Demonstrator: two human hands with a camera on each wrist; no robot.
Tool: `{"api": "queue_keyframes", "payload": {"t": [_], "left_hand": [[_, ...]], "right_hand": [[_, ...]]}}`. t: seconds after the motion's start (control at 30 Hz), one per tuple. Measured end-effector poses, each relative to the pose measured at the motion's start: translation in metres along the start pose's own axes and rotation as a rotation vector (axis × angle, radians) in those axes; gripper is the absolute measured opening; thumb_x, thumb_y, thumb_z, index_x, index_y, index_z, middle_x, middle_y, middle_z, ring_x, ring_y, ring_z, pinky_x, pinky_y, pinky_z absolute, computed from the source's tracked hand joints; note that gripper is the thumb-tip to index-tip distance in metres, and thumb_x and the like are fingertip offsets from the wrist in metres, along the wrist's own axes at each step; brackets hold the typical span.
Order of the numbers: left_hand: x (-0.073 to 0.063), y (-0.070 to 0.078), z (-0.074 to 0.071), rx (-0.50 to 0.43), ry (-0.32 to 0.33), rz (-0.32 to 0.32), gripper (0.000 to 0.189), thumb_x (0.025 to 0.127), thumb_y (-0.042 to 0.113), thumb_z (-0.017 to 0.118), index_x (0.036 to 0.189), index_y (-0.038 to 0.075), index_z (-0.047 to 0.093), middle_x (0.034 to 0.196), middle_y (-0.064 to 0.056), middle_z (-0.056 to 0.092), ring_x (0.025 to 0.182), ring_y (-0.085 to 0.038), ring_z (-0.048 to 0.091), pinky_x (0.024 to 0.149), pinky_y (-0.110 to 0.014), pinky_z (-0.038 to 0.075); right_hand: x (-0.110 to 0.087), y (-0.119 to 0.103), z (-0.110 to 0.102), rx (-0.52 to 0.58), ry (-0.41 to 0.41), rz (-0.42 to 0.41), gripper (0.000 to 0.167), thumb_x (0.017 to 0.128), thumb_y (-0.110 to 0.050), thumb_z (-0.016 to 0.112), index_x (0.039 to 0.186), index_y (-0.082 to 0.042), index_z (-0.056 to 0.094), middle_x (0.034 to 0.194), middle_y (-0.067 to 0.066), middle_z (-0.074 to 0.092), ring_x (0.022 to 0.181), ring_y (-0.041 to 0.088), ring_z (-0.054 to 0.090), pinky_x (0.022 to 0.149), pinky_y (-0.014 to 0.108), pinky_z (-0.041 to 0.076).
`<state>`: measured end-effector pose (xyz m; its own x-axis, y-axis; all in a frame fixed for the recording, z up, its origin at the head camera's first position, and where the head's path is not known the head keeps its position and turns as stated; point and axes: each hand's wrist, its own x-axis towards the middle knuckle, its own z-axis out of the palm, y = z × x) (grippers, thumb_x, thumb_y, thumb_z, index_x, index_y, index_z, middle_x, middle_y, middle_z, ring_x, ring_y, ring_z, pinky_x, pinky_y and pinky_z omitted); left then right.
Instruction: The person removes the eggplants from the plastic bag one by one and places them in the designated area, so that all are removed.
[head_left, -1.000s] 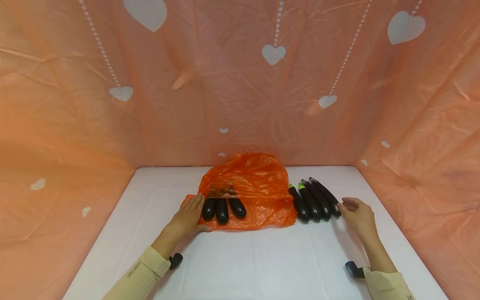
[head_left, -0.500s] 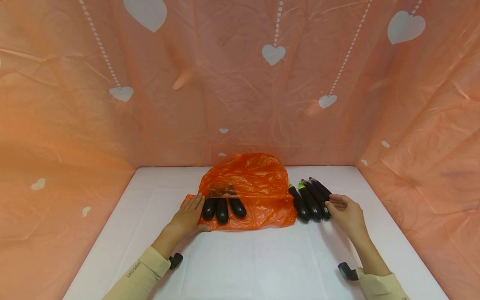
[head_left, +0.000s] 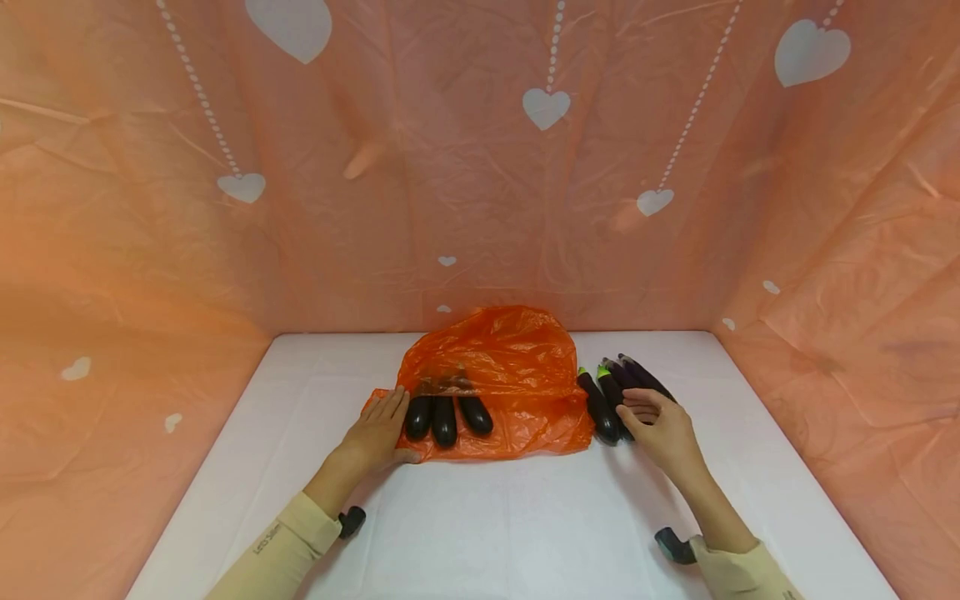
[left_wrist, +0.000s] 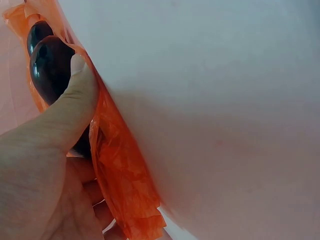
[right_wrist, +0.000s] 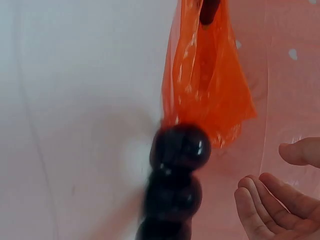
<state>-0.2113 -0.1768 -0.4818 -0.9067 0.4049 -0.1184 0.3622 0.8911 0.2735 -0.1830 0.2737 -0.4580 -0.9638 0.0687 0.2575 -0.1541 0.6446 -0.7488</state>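
A crinkled orange plastic bag [head_left: 498, 346] lies mid-table with three eggplants [head_left: 444, 423] partly inside, their dark rounded ends showing at its mouth. The left hand [head_left: 375, 433] rests on the bag's left edge, its fingers straight; in the left wrist view its thumb [left_wrist: 77, 82] lies along the plastic beside an eggplant [left_wrist: 50, 70]. Several more eggplants [head_left: 598, 410] lie side by side just right of the bag. Above this row hovers the right hand [head_left: 663, 427], fingers loosely bent and holding nothing. In the right wrist view it stands apart from the eggplant ends [right_wrist: 175, 195].
A white table [head_left: 480, 525] carries everything, with an orange sheet [head_left: 480, 208] printed with white hearts standing behind it and at both sides. A small black device [head_left: 352, 522] sits at the left cuff, and another black device [head_left: 675, 546] at the right cuff.
The right hand has moved left across the row of eggplants, from its right end to over its middle. The left hand, the bag and the eggplants have stayed in place.
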Motion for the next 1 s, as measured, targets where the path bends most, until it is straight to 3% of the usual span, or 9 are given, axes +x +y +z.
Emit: {"api": "queue_keyframes", "payload": {"t": [0.17, 0.4, 0.5, 0.7, 1.0], "left_hand": [[0.000, 0.000, -0.001, 0.001, 0.002, 0.005, 0.106, 0.093, 0.039, 0.084, 0.161, -0.018, 0.025, 0.171, -0.036, 0.020, 0.161, -0.050, 0.020, 0.131, -0.061, 0.019], [0.001, 0.001, -0.002, 0.001, 0.003, 0.013, 0.106, 0.093, 0.039, 0.084, 0.161, -0.018, 0.025, 0.171, -0.037, 0.020, 0.160, -0.050, 0.020, 0.131, -0.061, 0.018], [0.001, 0.001, -0.002, -0.004, 0.004, 0.014, 0.107, 0.093, 0.039, 0.084, 0.161, -0.018, 0.025, 0.171, -0.037, 0.020, 0.160, -0.051, 0.020, 0.131, -0.061, 0.017], [0.002, -0.001, -0.001, 0.003, 0.001, 0.009, 0.107, 0.093, 0.039, 0.084, 0.161, -0.018, 0.025, 0.171, -0.037, 0.021, 0.161, -0.051, 0.019, 0.132, -0.061, 0.016], [0.001, -0.001, 0.000, 0.010, 0.002, 0.001, 0.106, 0.093, 0.040, 0.084, 0.161, -0.017, 0.026, 0.171, -0.036, 0.021, 0.161, -0.050, 0.020, 0.131, -0.061, 0.018]], "right_hand": [[0.000, -0.009, 0.011, 0.008, -0.039, -0.008, 0.034, 0.098, -0.007, 0.078, 0.128, 0.008, 0.071, 0.112, 0.020, 0.078, 0.103, 0.036, 0.076, 0.084, 0.011, 0.056], [-0.002, -0.019, 0.027, 0.046, -0.082, -0.019, 0.032, 0.097, -0.007, 0.079, 0.126, 0.006, 0.072, 0.111, 0.016, 0.078, 0.102, 0.032, 0.076, 0.084, 0.009, 0.054], [-0.002, -0.022, 0.035, 0.061, -0.095, -0.031, 0.032, 0.097, -0.005, 0.079, 0.126, 0.006, 0.072, 0.111, 0.015, 0.077, 0.101, 0.030, 0.075, 0.086, 0.015, 0.058], [-0.003, -0.029, 0.049, 0.074, -0.125, -0.057, 0.033, 0.096, -0.004, 0.081, 0.126, 0.005, 0.073, 0.109, 0.013, 0.078, 0.099, 0.028, 0.075, 0.090, 0.039, 0.065], [-0.005, -0.043, 0.071, 0.091, -0.183, -0.073, 0.035, 0.094, -0.009, 0.083, 0.126, 0.004, 0.073, 0.111, 0.014, 0.077, 0.098, 0.025, 0.075, 0.092, 0.044, 0.064]]}}
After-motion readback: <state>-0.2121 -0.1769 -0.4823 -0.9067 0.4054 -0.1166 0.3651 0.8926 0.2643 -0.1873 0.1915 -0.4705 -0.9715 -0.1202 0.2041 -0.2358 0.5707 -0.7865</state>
